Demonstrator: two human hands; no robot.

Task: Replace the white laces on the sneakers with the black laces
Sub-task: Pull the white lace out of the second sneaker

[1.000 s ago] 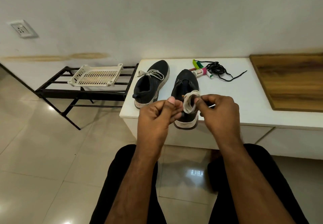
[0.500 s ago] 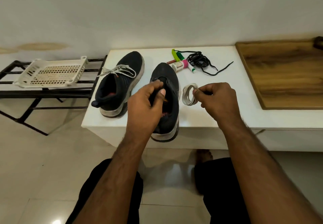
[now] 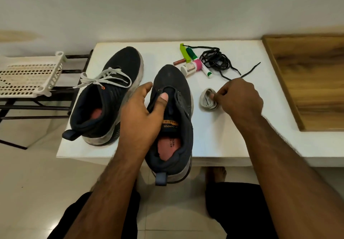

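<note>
Two dark sneakers stand on the white table (image 3: pixel 219 142). The left sneaker (image 3: pixel 109 97) carries a tied white lace (image 3: pixel 104 79). The right sneaker (image 3: pixel 175 119) has no lace, and its heel hangs over the table's front edge. My left hand (image 3: pixel 143 112) grips its left side, thumb on the tongue. My right hand (image 3: pixel 240 99) pinches a coiled white lace (image 3: pixel 206 101) resting on the table to the right of that sneaker. A bundle of black laces (image 3: pixel 217 60) lies at the back of the table.
A small bottle with a pink cap (image 3: pixel 190 67), a green tube (image 3: pixel 191 53), a lime-green item (image 3: pixel 185 52) and a brown stick (image 3: pixel 179 61) lie beside the black laces. A wooden board (image 3: pixel 314 78) covers the table's right. A white basket (image 3: pixel 28 76) sits on a black rack at left.
The coiled white lace has gone from in front of me, held in both hands, down onto the table at right. My left hand has let go of it and taken hold of the right sneaker.
</note>
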